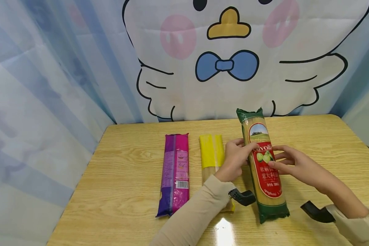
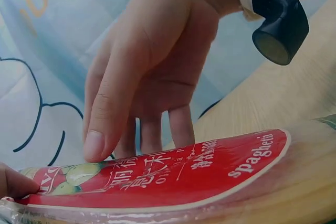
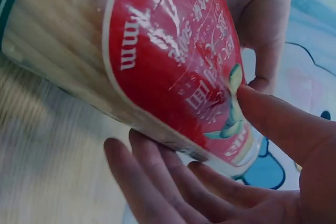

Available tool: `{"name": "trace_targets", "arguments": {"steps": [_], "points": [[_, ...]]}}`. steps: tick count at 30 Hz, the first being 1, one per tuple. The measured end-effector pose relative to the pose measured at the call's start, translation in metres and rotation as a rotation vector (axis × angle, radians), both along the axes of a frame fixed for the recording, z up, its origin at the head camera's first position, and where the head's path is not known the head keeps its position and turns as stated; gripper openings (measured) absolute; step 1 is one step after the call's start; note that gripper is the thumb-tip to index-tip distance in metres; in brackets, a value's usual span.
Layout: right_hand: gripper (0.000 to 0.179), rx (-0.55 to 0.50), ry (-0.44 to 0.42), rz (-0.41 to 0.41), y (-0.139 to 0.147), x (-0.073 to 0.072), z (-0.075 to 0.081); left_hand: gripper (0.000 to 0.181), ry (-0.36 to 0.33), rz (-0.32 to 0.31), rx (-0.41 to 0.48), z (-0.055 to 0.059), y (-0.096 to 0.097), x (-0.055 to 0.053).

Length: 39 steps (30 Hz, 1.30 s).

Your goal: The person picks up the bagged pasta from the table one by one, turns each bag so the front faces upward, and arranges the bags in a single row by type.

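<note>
A long pack of spaghetti [image 1: 268, 184], clear with green ends and a red label, is held tilted above the table's right half. My left hand [image 1: 235, 158] grips its left side, thumb across the front and fingers behind. On the other side my right hand [image 1: 299, 165] holds the pack, thumb on the red label. In the right wrist view, the right fingers [image 3: 157, 174] lie along the pack's underside. Only the tip of the left thumb [image 2: 17, 183] shows in the left wrist view.
A purple and pink packet [image 1: 181, 164] lies on the wooden table [image 1: 117, 191] at the left. Beside it is a yellow-topped packet [image 1: 209, 150], partly covered by my left hand and sleeve. A cartoon-printed curtain [image 1: 227, 99] hangs behind the table.
</note>
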State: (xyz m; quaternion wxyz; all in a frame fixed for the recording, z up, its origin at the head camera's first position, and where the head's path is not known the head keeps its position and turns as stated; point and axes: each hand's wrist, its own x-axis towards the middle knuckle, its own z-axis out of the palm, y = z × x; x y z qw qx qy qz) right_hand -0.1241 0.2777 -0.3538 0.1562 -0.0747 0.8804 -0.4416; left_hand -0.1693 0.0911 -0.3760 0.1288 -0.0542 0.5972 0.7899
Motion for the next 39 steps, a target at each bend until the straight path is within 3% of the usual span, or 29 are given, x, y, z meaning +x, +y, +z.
{"name": "trace_targets", "arguments": {"steps": [6,14,23,31,39], "points": [[0.064,-0.144,-0.063,-0.007,0.01,-0.004,-0.006,0.018,0.009,-0.027,0.028,-0.001,-0.001,-0.002],[0.06,-0.196,-0.059,-0.034,0.011,-0.008,-0.009,0.021,0.021,-0.085,0.059,-0.004,-0.008,-0.003],[0.059,-0.189,-0.048,-0.051,0.015,-0.006,-0.004,0.022,0.025,-0.122,0.105,-0.01,-0.006,-0.002],[0.063,-0.155,-0.023,-0.064,0.015,-0.008,-0.001,0.027,0.014,-0.123,0.059,-0.014,-0.012,0.003],[0.062,-0.128,-0.029,-0.066,0.023,-0.012,0.001,0.026,0.029,-0.161,0.08,-0.016,-0.014,0.006]]}}
